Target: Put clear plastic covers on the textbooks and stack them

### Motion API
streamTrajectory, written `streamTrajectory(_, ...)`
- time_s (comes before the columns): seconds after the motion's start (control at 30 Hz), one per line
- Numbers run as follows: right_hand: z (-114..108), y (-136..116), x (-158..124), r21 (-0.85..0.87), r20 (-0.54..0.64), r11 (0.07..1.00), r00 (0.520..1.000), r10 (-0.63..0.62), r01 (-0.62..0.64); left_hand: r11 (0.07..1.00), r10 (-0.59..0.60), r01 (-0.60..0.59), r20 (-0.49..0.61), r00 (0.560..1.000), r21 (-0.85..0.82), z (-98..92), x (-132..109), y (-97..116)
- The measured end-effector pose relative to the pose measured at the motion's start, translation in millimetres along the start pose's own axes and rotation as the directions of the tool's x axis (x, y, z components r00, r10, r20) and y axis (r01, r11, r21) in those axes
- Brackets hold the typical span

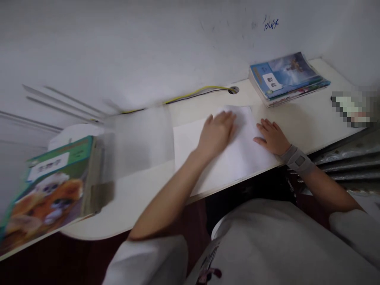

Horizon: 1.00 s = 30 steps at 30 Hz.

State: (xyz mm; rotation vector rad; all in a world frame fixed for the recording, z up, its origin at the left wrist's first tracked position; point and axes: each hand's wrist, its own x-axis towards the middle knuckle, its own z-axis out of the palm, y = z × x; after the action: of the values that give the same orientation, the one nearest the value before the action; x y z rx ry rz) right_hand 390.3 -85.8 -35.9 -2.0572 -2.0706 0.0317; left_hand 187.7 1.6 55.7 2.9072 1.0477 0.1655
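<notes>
White paper (246,158), apparently folded or in overlapping sheets, lies near the front edge of the desk. My left hand (218,132) rests across its upper part, palm down, fingers stretched out and slightly blurred. At the paper's right edge is my right hand (273,136), its fingers spread flat and a grey band with a dark face on the wrist. A clear, greyish plastic sheet (142,142) lies left of the paper, apart from both hands. Neither hand appears to hold anything.
Stacked books (287,75) stand at the back right, and a thick pile of books (53,182) is at the left. A yellow and black cable (192,94) runs along the wall into a desk hole. A pixelated object (353,111) lies at the right edge.
</notes>
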Motion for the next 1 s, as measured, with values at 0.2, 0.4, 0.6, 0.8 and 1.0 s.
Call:
streamTrajectory(0.2, -0.3, 6.0, 28.6, 0.03, 0.061, 1.0, 0.998, -0.004, 0.002, 0.972, -0.233, 0.229, 0.171, 0.957, 0.046, 13.1, 106.2, -25.2)
streamTrajectory(0.4, 4.1, 12.8, 62.4, 0.081, 0.08, 0.996, 0.997, 0.021, -0.028, 0.942, -0.276, 0.298, 0.148, 0.95, -0.154, 30.3, 118.8, -42.5)
streamTrajectory(0.6, 9.0, 10.5, 58.8, 0.08, 0.047, 0.997, 0.999, -0.015, 0.011, 0.752, -0.328, 0.439, 0.298, 0.896, -0.492, 41.9, 126.6, -63.6)
streamTrajectory(0.8, 9.7, 7.0, 48.2, 0.075, 0.018, 0.997, 1.0, -0.025, 0.024, 0.55, -0.24, 0.548, 0.51, 0.826, -0.63, 37.3, 132.1, -66.7)
streamTrajectory(1.0, 8.6, 15.9, 54.8, 0.093, 0.013, 0.995, 0.999, -0.049, 0.048, 0.726, -0.293, 0.493, 0.433, 0.853, -0.48, 45.4, 147.2, -63.2)
